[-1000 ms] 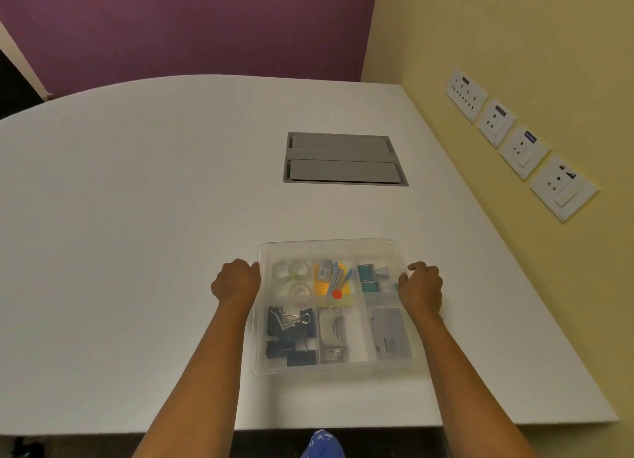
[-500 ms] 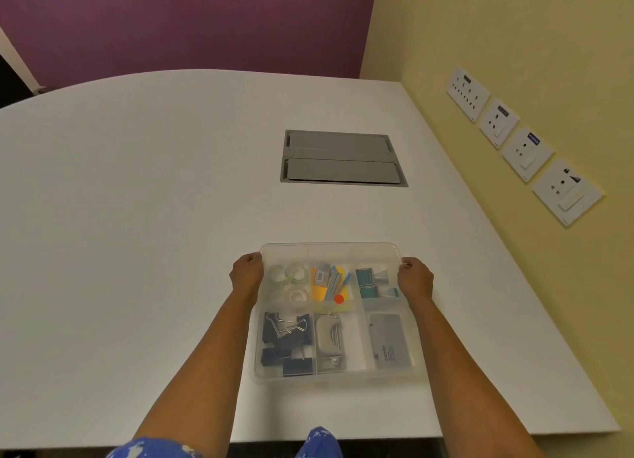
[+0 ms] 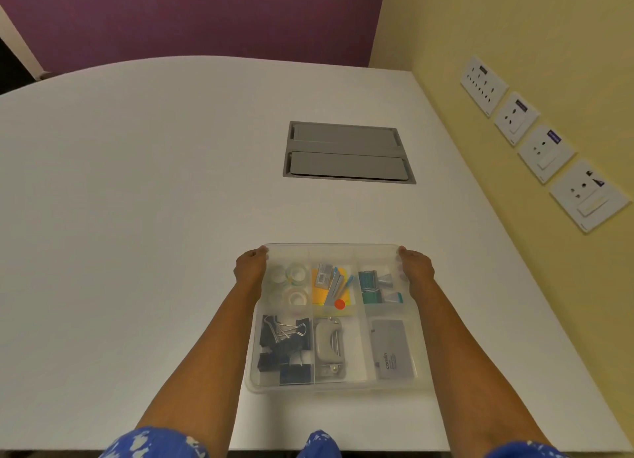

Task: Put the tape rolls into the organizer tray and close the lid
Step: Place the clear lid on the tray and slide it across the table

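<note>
The clear organizer tray sits on the white tabletop, right in front of the person. The tape rolls are already inside, in the far left box of the tray. A clear lid seems to lie on top, and its long side runs left to right. The left hand is on the far left corner and the right hand is on the far right corner. Both are just as near. The fingers curl over the far edge and press on the lid, so the hands are partly closed around the corners. I think the next job is pushing down until the lid snaps shut.
</note>
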Demonstrator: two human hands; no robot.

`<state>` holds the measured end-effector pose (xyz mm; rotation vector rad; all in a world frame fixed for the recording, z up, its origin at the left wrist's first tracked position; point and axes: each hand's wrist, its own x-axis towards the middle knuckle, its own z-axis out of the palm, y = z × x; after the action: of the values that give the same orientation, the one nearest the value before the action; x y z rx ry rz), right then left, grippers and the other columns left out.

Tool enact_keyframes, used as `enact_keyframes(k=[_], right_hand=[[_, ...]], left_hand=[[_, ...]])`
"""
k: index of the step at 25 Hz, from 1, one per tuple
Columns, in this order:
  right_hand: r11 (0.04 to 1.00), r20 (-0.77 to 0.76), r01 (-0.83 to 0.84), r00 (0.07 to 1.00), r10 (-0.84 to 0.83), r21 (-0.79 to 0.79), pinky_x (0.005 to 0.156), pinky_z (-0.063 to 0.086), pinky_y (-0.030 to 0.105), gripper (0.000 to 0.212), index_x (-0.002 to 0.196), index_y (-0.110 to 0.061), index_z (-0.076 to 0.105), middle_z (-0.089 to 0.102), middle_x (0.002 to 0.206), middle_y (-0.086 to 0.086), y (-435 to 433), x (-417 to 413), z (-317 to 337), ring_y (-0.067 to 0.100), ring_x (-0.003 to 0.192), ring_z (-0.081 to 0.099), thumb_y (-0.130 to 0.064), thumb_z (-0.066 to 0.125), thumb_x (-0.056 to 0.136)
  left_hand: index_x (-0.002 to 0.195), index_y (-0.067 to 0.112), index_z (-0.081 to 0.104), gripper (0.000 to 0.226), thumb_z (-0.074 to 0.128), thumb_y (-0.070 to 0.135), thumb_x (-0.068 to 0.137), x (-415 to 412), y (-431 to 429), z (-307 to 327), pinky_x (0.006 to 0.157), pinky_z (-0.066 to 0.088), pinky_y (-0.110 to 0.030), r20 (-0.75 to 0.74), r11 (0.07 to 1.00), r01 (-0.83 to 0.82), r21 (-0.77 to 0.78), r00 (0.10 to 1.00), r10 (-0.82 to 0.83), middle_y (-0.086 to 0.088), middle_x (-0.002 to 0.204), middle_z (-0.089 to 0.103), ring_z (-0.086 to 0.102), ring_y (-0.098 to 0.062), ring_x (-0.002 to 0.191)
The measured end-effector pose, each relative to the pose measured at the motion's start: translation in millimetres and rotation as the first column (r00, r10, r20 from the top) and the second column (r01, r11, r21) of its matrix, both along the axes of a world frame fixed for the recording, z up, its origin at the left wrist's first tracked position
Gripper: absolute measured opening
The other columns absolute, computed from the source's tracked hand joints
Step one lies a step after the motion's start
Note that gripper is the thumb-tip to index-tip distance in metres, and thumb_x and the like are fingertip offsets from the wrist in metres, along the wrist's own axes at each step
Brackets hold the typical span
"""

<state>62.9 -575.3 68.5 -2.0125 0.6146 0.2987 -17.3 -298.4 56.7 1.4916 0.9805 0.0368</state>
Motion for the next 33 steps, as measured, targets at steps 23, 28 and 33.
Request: enact_keyframes(k=[23, 28, 33], right_hand=[[0.999, 0.014, -0.023, 1.0, 0.023, 0.031, 0.108, 0.041, 0.049, 0.045, 0.123, -0.01, 0.06, 0.061, 0.131, 0.013, 1.3, 11.1, -22.3, 0.034, 0.119, 0.055, -0.04, 0.034, 0.101], [0.997, 0.035, -0.011, 0.999, 0.014, -0.081, 0.101, 0.044, 0.046, 0.048, 0.124, -0.01, 0.058, 0.061, 0.13, 0.013, 1.9, 10.0, -26.1, 0.035, 0.116, 0.056, -0.043, 0.034, 0.1], [0.992, 0.051, -0.011, 0.999, 0.017, -0.129, 0.101, 0.043, 0.046, 0.05, 0.126, -0.011, 0.057, 0.059, 0.131, 0.014, 2.8, 8.3, -28.7, 0.035, 0.117, 0.055, -0.046, 0.033, 0.099]], left_hand=[[0.11, 0.006, 0.066, 0.041, 0.038, 0.035, 0.1, 10.0, -3.9, -14.6, 0.094, 0.042, -0.036, -0.02, 0.977, 0.031, 0.213, 0.999, -0.028, -0.016, 0.119, 0.064, 0.055, -0.032, 0.111], [0.104, 0.005, 0.066, 0.041, 0.04, 0.036, 0.1, 8.0, -5.8, -19.7, 0.088, 0.045, -0.036, -0.001, 0.953, 0.014, 0.302, 1.0, -0.014, -0.017, 0.111, 0.067, 0.06, -0.031, 0.102], [0.104, 0.005, 0.066, 0.041, 0.038, 0.036, 0.1, 7.9, -5.9, -21.6, 0.086, 0.044, -0.035, -0.002, 0.945, 0.03, 0.327, 1.0, -0.031, -0.016, 0.11, 0.067, 0.057, -0.027, 0.094]])
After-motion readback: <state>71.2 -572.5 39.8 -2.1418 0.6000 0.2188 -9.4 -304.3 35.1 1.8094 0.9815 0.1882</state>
